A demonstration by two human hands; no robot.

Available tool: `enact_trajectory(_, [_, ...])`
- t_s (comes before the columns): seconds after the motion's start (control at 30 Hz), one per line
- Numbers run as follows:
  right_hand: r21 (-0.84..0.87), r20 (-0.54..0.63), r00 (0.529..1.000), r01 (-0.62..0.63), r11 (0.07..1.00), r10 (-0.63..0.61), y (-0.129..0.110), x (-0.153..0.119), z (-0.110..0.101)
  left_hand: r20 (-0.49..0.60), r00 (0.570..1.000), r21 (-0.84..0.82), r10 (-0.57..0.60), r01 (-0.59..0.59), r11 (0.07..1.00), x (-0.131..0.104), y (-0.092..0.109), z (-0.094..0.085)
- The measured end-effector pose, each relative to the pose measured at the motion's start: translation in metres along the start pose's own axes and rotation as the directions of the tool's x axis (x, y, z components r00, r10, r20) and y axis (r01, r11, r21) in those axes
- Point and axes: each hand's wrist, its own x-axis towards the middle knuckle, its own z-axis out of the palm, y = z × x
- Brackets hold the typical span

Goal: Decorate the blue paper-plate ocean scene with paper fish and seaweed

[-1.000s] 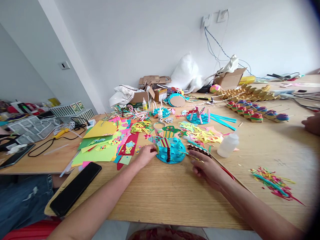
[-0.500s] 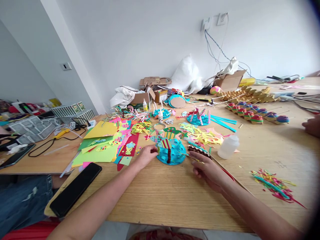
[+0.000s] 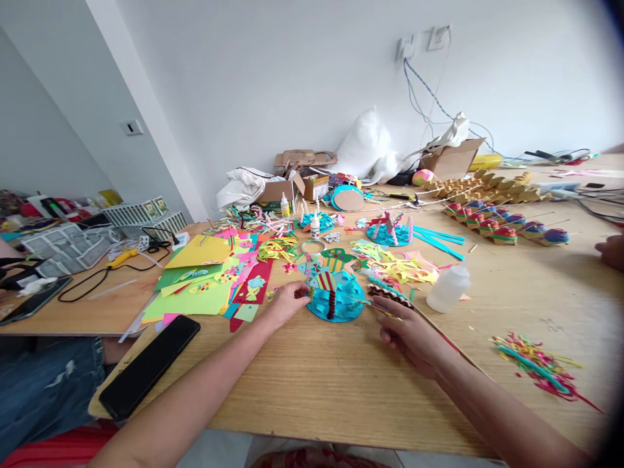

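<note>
A round blue craft base (image 3: 347, 305) stands on the table in front of me, with paper fish (image 3: 322, 281) raised above it. A dark brown fuzzy stem (image 3: 332, 304) holds up the striped fish. My left hand (image 3: 291, 303) is closed, its fingertips pinching the left edge of the base beside a small yellow-green piece. Right of the base, my right hand (image 3: 407, 330) is closed around a slim gold-coloured pointed tool (image 3: 389, 314); its tip reaches over the base's right side. Whether it is tweezers or scissors is unclear. Brown and teal fuzzy stems (image 3: 390, 294) lie behind that hand.
A translucent squeeze bottle (image 3: 448, 288) and a long thin stick (image 3: 453, 339) are at right. Coloured paper sheets (image 3: 188, 296) and a black phone (image 3: 150, 367) lie left. Paper scraps (image 3: 533, 364) sit far right. Another person's hand (image 3: 610, 250) shows at the right edge.
The whole view has shifted slightly. Both hands keep nearly the same place at the blue base, and the tool's tip is still over its right side.
</note>
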Motion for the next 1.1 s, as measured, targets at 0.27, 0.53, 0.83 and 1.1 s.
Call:
enact_trajectory(0.27, [0.009,-0.012,1.0,-0.007,1.0,0.007,0.001,0.0,0.0,-0.014,1.0,-0.003,0.014,-0.014,1.0,0.003,0.002,-0.002])
enact_trajectory(0.53, [0.01,0.006,1.0,-0.005,1.0,0.005,0.004,0.003,-0.002,-0.014,0.999,-0.018,0.047,-0.047,0.999,0.006,-0.002,0.005])
enact_trajectory(0.83, [-0.008,-0.042,0.999,0.024,1.0,-0.025,-0.001,-0.003,-0.003,-0.007,0.997,-0.061,0.072,-0.073,0.995,0.007,-0.01,0.01])
enact_trajectory(1.1, [-0.193,-0.082,0.996,0.03,0.981,-0.047,0.0,-0.015,-0.02,-0.006,0.998,-0.053,0.065,-0.065,0.996,0.005,-0.005,0.007])
